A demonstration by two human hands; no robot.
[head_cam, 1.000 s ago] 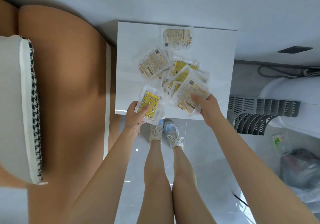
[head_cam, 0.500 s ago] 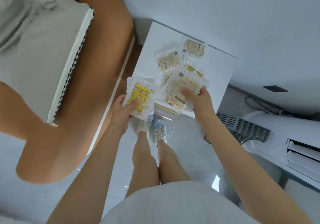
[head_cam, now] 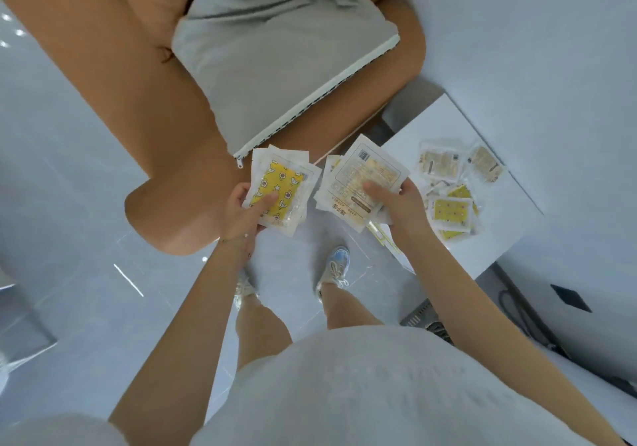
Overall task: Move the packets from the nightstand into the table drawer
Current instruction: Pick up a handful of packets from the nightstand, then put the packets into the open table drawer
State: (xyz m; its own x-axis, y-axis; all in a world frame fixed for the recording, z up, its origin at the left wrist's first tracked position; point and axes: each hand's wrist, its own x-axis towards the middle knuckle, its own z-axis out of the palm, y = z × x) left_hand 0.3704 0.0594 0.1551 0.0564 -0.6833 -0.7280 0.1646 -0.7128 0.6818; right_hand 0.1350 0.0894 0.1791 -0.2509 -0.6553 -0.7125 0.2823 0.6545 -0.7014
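Note:
My left hand (head_cam: 241, 216) grips a small stack of packets, the top one yellow with a star pattern (head_cam: 280, 190). A second stack is held in my right hand (head_cam: 401, 206), its top packet white with printed text (head_cam: 363, 176). Both stacks are lifted clear of the white nightstand (head_cam: 496, 238), which lies to the right. Several packets (head_cam: 448, 190) remain on its top, some yellow, some beige. No table drawer is in view.
An orange-brown bed or sofa (head_cam: 103, 83) with a grey cushion (head_cam: 275, 49) fills the upper left. Grey tiled floor (head_cam: 69, 256) lies below. A white wall stands at right, with a black cable (head_cam: 517, 304) and a vent by the nightstand's foot.
Both hands lifted their packet stacks off the nightstand and carried them left. The view swung left, so the nightstand now sits at the right and the bed fills the top.

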